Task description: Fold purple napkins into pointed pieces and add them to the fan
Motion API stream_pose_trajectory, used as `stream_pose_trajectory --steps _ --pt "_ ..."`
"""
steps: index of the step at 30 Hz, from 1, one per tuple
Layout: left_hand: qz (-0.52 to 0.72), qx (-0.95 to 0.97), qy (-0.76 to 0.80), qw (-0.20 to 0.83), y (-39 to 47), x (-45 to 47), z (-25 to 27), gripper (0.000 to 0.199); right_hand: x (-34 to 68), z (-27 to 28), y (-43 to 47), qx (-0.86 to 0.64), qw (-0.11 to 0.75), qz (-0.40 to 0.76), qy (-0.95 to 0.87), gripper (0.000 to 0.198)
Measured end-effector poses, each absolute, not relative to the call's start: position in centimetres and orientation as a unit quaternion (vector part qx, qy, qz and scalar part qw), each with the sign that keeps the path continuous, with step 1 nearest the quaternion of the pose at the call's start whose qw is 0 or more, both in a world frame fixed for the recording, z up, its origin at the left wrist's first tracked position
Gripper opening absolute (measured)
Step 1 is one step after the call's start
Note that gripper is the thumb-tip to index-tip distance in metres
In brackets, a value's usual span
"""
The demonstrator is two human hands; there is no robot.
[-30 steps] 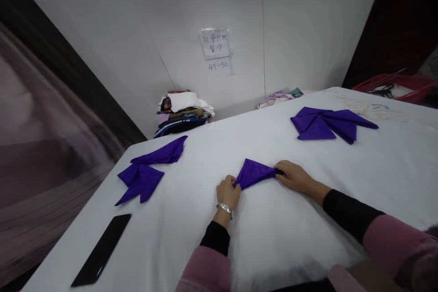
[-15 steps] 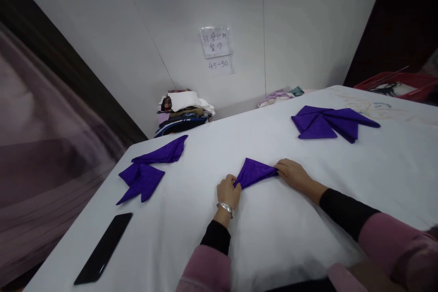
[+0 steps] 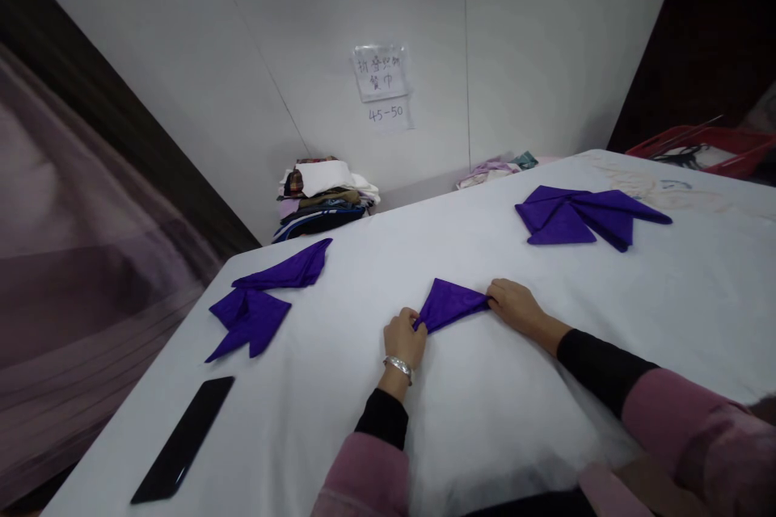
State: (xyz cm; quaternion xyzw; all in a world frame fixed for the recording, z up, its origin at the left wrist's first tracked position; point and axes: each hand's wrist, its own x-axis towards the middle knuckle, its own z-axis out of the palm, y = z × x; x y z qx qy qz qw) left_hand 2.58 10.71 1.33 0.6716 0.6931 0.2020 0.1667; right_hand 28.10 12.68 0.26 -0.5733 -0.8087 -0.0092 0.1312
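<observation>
A purple cloth napkin (image 3: 452, 305), folded into a rough triangle, lies on the white-covered table (image 3: 376, 258) between my hands. My left hand (image 3: 406, 338), with a silver bracelet at the wrist, pinches its left corner. At the opposite corner, the fingers of my right hand (image 3: 515, 307) are closed on the thin tip. The napkin's peak points away from me, and its lower edge runs between the two grips. Parts of both held corners are hidden by my fingers.
Folded purple napkins (image 3: 260, 311) lie at the left, and more folded purple cloth (image 3: 582, 216) at the back right. A black tray-like slab (image 3: 185, 440) rests front left. Behind the table are a clothes stack (image 3: 324, 198) and a red basket (image 3: 743, 147).
Both hands keep hold of the same napkin corners. My right forearm has shifted slightly to the left; the napkin's shape looks almost the same.
</observation>
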Motion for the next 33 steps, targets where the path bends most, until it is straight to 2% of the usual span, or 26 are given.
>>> stream_pose_trajectory --steps 7,15,21,33 --pt "0.206 0.673 0.691 0.167 10.8 2.6 1.2 0.014 28.6 0.2 12.9 -0.562 0.130 0.020 -0.817 0.014" --pt "0.204 0.671 0.693 0.165 10.7 2.6 1.3 0.014 28.7 0.2 12.9 -0.491 0.178 0.039 -0.852 0.030" --pt "0.190 0.672 0.697 0.163 10.7 2.6 1.5 0.015 27.9 0.2 13.5 -0.467 0.179 0.001 -0.866 0.024" --pt "0.193 0.676 0.693 0.161 10.8 2.6 1.3 0.015 26.8 0.3 13.6 -0.543 0.145 -0.023 -0.827 0.012"
